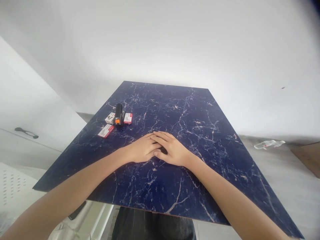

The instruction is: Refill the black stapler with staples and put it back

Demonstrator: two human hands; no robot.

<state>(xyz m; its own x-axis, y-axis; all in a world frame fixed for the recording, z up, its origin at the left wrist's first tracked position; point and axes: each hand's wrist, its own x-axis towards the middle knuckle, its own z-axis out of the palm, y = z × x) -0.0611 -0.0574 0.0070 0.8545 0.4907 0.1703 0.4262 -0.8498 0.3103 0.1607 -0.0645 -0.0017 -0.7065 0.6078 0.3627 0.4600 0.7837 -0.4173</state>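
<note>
My left hand (142, 149) and my right hand (173, 149) rest together on the dark blue marbled table (160, 106). The fingers of both are stretched out, with the right ones lying partly over the left ones. A small dark gap shows between thumbs and palms, and I see nothing held there. To the left, apart from my hands, is a black object with an orange patch (119, 115), its kind unclear. Small boxes surround it: a red and white box (128, 118), a white box with a dark picture (110, 118) and another red and white box (106, 131).
White walls (175, 40) stand beyond the table. On the floor at right lies a clear plastic bottle (269, 144), near a brown board or carton (308, 156). A white cabinet with a dark handle (26, 132) is at left. A pale plastic item (82, 223) sits below the near edge.
</note>
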